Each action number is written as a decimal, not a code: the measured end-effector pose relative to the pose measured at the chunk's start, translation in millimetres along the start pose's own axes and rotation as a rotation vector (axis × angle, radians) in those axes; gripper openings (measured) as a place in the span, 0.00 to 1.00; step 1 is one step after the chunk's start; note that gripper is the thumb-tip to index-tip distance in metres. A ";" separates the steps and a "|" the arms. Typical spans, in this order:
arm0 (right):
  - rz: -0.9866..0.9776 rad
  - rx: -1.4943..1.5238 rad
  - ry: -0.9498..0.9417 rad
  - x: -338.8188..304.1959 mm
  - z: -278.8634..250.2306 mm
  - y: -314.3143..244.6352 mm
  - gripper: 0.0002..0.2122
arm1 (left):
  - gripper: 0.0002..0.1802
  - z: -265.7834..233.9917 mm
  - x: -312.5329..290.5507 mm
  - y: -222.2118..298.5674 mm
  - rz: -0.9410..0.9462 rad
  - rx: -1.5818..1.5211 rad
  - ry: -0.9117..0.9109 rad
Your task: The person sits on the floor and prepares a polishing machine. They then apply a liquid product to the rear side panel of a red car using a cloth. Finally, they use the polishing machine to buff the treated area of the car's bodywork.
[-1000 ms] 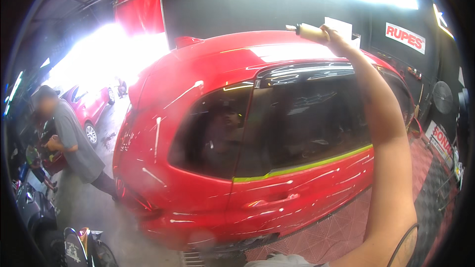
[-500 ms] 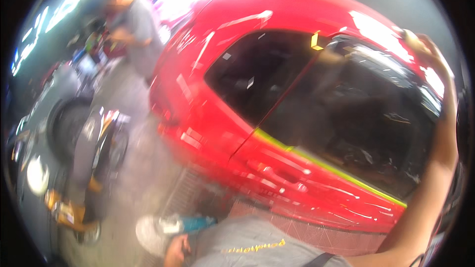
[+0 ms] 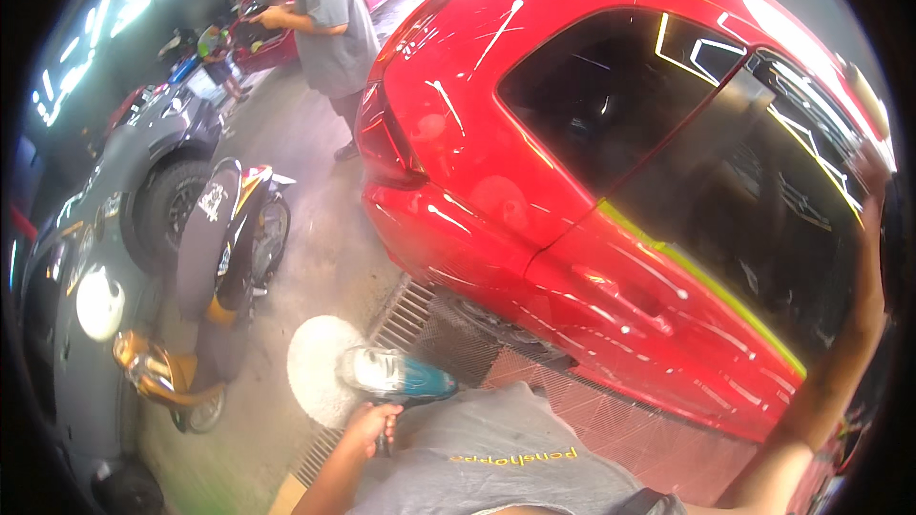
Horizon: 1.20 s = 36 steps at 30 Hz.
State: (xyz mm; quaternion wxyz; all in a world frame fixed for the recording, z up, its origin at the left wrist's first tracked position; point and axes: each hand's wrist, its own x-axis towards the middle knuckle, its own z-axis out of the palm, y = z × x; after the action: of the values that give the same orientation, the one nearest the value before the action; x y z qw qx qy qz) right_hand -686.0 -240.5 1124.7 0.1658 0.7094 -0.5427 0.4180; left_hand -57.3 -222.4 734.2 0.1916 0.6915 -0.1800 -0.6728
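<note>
My left hand (image 3: 374, 427) is wrapped round the handle of a polisher (image 3: 401, 374), which has a blue and silver body and a round white fluffy pad (image 3: 324, 372). The polisher is held low beside my grey shirt, its pad apart from the red car (image 3: 458, 219). Stretched far to the right, my right hand (image 3: 868, 170) is at the car's roof edge, above the dark side window (image 3: 744, 191). Against that hand lies a pale, rounded thing (image 3: 863, 100), its kind unclear; the fingers are blurred. Yellow-green tape (image 3: 706, 284) runs along the window's lower edge.
Left of the car stands a motor scooter (image 3: 215, 257) with orange parts, beside a dark grey vehicle (image 3: 95, 391). A white round thing (image 3: 100, 305) is near them. Another person (image 3: 336, 24) in grey stands behind the car. A drain grate (image 3: 401, 315) crosses the floor.
The view has shifted and sharpened, and the car sits further right in it. Polisher and left hand show higher and more to the right. My right hand appears lower at the right rim.
</note>
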 end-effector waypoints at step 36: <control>1.367 0.880 0.137 -334.2 435.2 -403.1 0.39 | 0.24 -16.0 9.6 373.7 0.996 1.451 -0.958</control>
State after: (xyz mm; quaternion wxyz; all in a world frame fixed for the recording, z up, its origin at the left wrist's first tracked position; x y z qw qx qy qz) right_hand -160.5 -185.9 695.2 -0.3868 0.1948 -0.6305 0.6441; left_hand -37.7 -549.0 915.8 -0.1094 0.1431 -0.8743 -0.4508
